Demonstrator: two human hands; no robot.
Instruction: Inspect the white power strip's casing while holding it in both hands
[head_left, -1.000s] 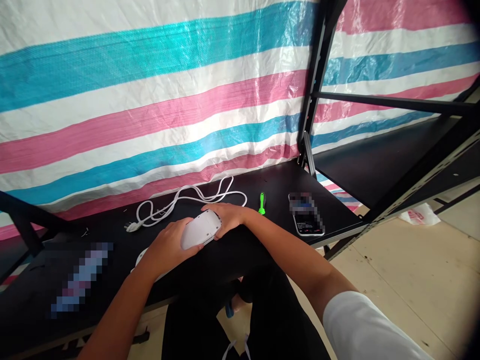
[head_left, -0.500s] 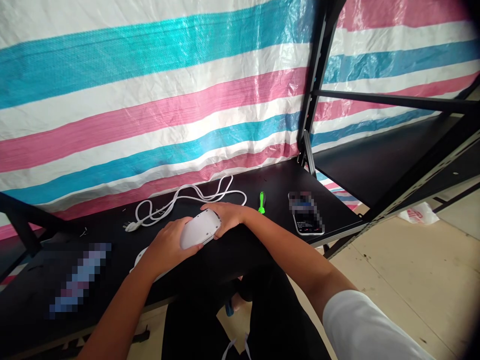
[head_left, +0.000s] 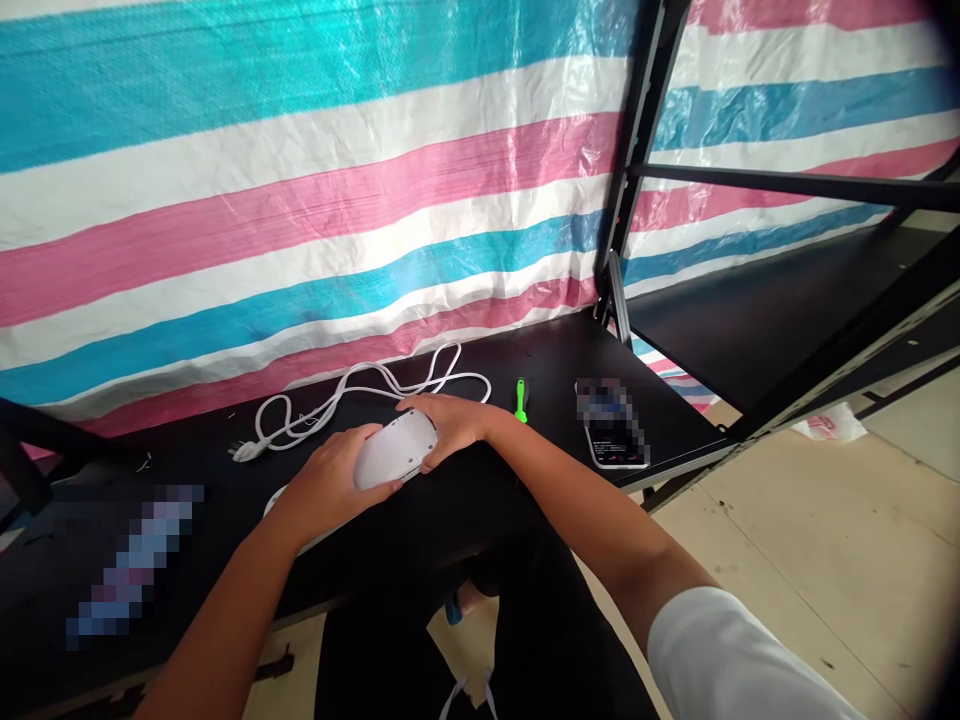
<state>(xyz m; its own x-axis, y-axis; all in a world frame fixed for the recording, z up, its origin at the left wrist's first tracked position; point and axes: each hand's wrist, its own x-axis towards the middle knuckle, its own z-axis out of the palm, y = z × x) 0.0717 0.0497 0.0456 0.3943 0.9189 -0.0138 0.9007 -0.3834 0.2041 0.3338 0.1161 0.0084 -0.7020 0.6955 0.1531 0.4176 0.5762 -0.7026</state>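
Note:
A long white power strip (head_left: 397, 448) with rounded ends and small dark screw spots is between my hands, over the black bench. My left hand (head_left: 330, 485) is closed around its middle, thumb on the near side, and hides part of it. My right hand (head_left: 454, 430) grips the far right end, with fingers behind and thumb in front. A white cord (head_left: 349, 385) lies in loops behind the strip. Its plug (head_left: 246, 452) rests to the left, while its other end passes out of sight behind my right hand.
On the black bench (head_left: 450, 520), a green-handled screwdriver (head_left: 521, 402) and a phone (head_left: 611, 425) lie to the right. A blurred-out item (head_left: 135, 570) is at left. Striped plastic sheeting (head_left: 337, 230) hangs behind; a black metal frame (head_left: 630, 180) stands at right.
My view has shifted slightly, so the bench items sit a little differently in the picture. Both hands keep their hold on the power strip, which has barely moved.

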